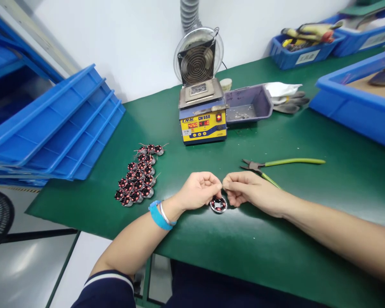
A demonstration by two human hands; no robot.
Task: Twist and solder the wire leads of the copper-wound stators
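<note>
My left hand (199, 190) and my right hand (244, 190) meet over the green mat, fingertips pinched together above a small round motor stator (218, 205) wound with red copper wire. The stator rests on the mat just under both hands. Both hands seem to pinch its thin wire leads; the wires themselves are too fine to see. A blue band and a silver bangle circle my left wrist. A cluster of several similar stators (137, 176) lies to the left of my left hand.
Green-handled cutters (276, 164) lie right of my hands. A yellow and blue solder pot (202, 115) with a fan behind stands at the back, a grey tray (248, 105) and gloves (287, 97) beside it. Blue trays (54, 128) are stacked left, blue bins (356, 105) right.
</note>
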